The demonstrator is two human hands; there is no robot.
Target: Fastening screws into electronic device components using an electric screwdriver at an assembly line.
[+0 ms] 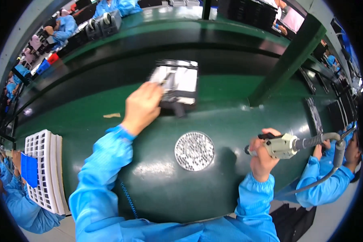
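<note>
My left hand (143, 104) has its fingers closed on the left edge of a flat black device with white panels (186, 80), at the far side of the green bench. The device is a little blurred, and I cannot tell whether it touches the surface. In my right hand (263, 157) is a pale electric screwdriver (281, 146), its fingers wrapped round the front part. The tool lies sideways, its dark nose to the left and its cable running off right. Between my hands a round dish (195, 151) holds many small shiny metal pieces, too small to name.
White grid trays (46, 173) with a blue piece (29, 170) on them stand at the left. A green post (288, 60) rises at the back right. A dark conveyor strip (121, 66) runs behind the bench. A co-worker's blue sleeve (322, 181) is close on the right.
</note>
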